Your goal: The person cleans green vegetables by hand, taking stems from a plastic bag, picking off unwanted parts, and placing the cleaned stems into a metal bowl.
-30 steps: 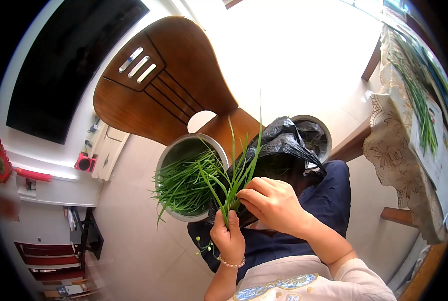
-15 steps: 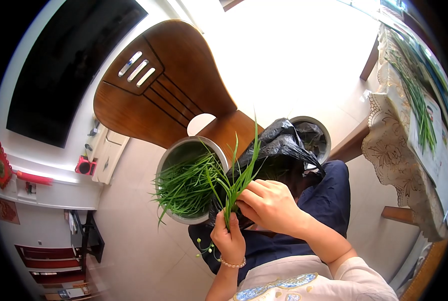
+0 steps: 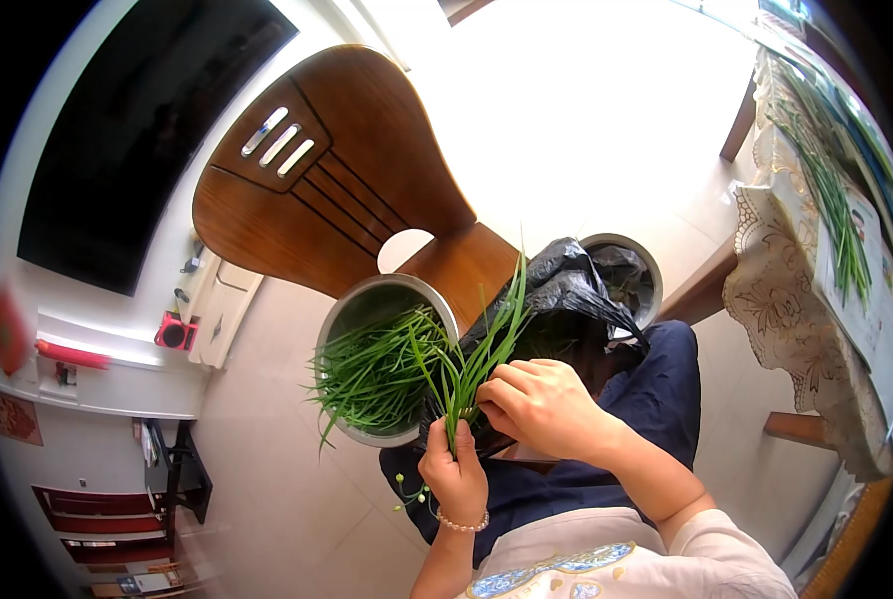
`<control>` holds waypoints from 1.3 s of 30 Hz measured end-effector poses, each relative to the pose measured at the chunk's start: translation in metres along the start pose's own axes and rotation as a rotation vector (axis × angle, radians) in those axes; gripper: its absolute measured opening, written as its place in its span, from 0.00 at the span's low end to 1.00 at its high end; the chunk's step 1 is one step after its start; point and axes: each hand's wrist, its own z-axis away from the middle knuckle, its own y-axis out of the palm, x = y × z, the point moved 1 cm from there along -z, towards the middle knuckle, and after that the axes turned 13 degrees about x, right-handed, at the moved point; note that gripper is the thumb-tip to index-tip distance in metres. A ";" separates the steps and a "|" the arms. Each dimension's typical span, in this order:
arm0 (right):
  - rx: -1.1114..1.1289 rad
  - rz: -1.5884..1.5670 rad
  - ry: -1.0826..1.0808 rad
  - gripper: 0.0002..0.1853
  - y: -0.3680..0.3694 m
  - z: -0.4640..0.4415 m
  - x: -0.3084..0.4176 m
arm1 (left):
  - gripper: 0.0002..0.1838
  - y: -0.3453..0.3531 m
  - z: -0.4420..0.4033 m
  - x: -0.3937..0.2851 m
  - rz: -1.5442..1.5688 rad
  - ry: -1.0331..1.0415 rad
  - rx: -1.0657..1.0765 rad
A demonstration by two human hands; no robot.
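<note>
My left hand [image 3: 453,477] is closed round the lower ends of a small bunch of garlic chives [image 3: 486,361], whose green leaves fan upward. A few stalks with pale round buds [image 3: 413,493] hang out beside that hand. My right hand [image 3: 544,404] is pinched against the right side of the bunch, its fingertips partly hidden among the leaves. Left of the bunch, a metal bowl [image 3: 351,311] holds a heap of cut chives [image 3: 381,371], some hanging over its rim. An open black plastic bag [image 3: 558,280] lies just beyond my hands; its inside is dark.
A wooden chair [image 3: 336,150] stands ahead, with the bowl at its seat edge. Behind the bag is a lined bin [image 3: 654,285]. At right, a table with a lace cloth [image 3: 781,270] bears more long chives [image 3: 831,200] on paper. A dark screen [image 3: 137,140] is at left.
The view has shifted slightly. My left hand still grips the bunch, and my right fingers have moved only a little along its right side. The bowl's contents look alike.
</note>
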 end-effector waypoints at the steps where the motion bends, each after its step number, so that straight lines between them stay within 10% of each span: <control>1: 0.000 0.000 0.000 0.07 0.001 0.000 0.000 | 0.09 0.000 0.000 0.001 0.000 0.000 0.000; 7: 0.015 0.218 0.033 0.07 0.014 -0.003 0.004 | 0.09 -0.001 -0.001 -0.003 -0.029 -0.002 0.018; 13: -0.562 -0.247 0.312 0.06 -0.009 0.001 -0.014 | 0.12 0.002 0.001 0.009 0.002 -0.025 -0.015; 16: -0.683 -0.133 0.469 0.05 -0.031 0.021 -0.035 | 0.12 -0.005 -0.009 0.014 0.910 -0.293 0.079; 23: -0.537 0.163 0.966 0.06 -0.055 0.091 -0.144 | 0.17 -0.017 -0.029 0.034 1.708 -0.298 0.346; 31: -0.244 0.162 1.227 0.06 -0.007 0.131 -0.217 | 0.10 -0.008 -0.037 0.034 1.753 -0.322 0.417; 39: -0.747 -0.077 0.997 0.06 -0.025 0.108 -0.146 | 0.07 -0.001 -0.038 0.024 1.746 -0.319 0.447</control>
